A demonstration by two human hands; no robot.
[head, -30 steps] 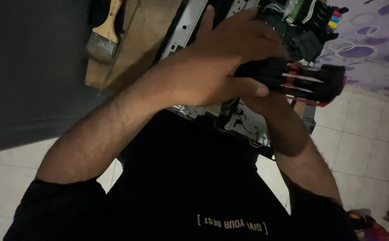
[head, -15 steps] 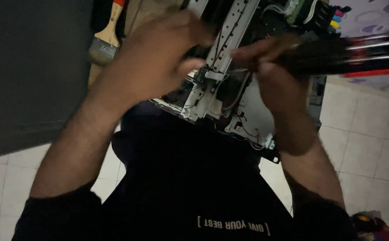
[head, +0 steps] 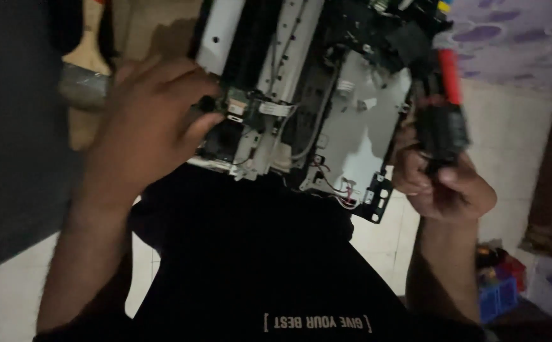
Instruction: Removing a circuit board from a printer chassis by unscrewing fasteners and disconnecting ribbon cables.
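Observation:
An opened printer chassis [head: 327,107] with bare metal plates, wires and a circuit board rests against my dark shirt. My left hand [head: 152,126] is at its left edge, with thumb and fingers pinched on a small black piece [head: 207,103] next to the circuit board. To the right of the chassis, my right hand [head: 444,183] grips a black and red tool holder [head: 444,107] that stands upright and blurred, close to the chassis's black bracket.
A paintbrush [head: 83,69] lies on a wooden board [head: 155,31] at the upper left, beside a dark wall. The floor [head: 510,139] is pale tile. A purple patterned cloth [head: 517,38] is at the upper right, and colourful small items [head: 498,282] sit at the lower right.
My hands have parted. The right hand carried the black and red holder out to the right and down. The left hand dropped to the chassis's left edge, uncovering the printer's inside.

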